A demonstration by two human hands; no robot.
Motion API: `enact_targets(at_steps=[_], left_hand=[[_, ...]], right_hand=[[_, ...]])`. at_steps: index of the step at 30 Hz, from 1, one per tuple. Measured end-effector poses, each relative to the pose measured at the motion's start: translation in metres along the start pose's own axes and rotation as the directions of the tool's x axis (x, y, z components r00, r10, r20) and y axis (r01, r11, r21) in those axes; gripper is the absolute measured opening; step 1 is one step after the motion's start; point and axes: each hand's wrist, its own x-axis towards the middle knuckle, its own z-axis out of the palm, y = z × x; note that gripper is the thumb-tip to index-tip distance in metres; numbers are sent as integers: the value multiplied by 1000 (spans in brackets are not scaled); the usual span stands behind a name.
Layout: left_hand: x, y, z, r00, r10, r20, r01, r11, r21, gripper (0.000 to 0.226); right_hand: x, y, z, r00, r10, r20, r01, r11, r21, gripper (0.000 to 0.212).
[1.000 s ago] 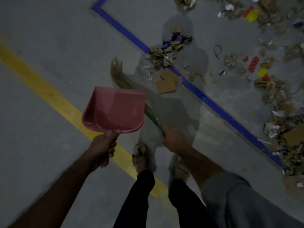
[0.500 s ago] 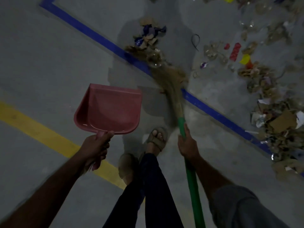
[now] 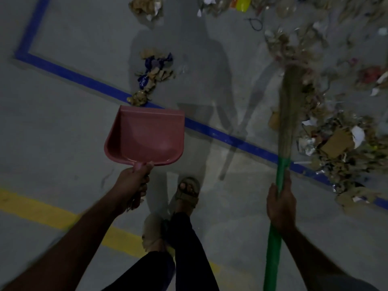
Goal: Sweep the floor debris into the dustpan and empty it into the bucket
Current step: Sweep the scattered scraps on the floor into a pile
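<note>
My left hand [image 3: 132, 185] grips the handle of a pink dustpan [image 3: 147, 135], held above the floor with nothing in it. My right hand [image 3: 281, 204] grips the green handle of a broom [image 3: 275, 234]; its straw head [image 3: 288, 106] points away toward the right, over the litter. A small pile of brown paper and blue wrappers [image 3: 155, 72] lies just beyond the dustpan, on the far side of the blue line. A large spread of cardboard, paper and wrappers [image 3: 336, 139] covers the floor on the right. No bucket is in view.
A blue tape line [image 3: 88, 81] crosses the grey floor diagonally and a yellow line [image 3: 37, 208] runs at lower left. My sandalled feet [image 3: 188, 191] stand between the two arms. More litter [image 3: 144, 6] lies at the top edge.
The broom head swung from the small pile in the middle over to the right, above the large litter spread. The view shifted, and the dustpan stays held out in my left hand.
</note>
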Motion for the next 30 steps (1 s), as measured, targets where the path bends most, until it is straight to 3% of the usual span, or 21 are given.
enact_targets(at_steps=[8,14,16,19,23,26,30], left_hand=[[-40,36,-41,998,25,-64,-21,998,53,38],[-52,37,-116,993,42,-110,-46,998,-33,39],[-48,33,-149,988,35,-150,-43,998,-50,36],[-40,30,-195,980,-9,-201,-4,998,-60,34],[-30,33,-227,983,-36,-178,35,999,-6,41],[-12,48,-239,990,-35,-140,40,999,36,39],[14,71,-239,994,-27,-106,36,996,80,38]], right_hand=[[-91,-62,8,948,-233,217,225,973,59,64],[-119,-160,76,774,-474,419,511,859,28,65],[-118,-198,103,712,-506,487,585,811,-14,67],[-115,-245,144,684,-507,525,659,739,-144,68],[-105,-270,180,749,-306,588,506,836,-210,66],[-84,-267,192,861,-124,492,249,948,-197,67],[-46,-243,179,939,55,338,27,972,-232,66]])
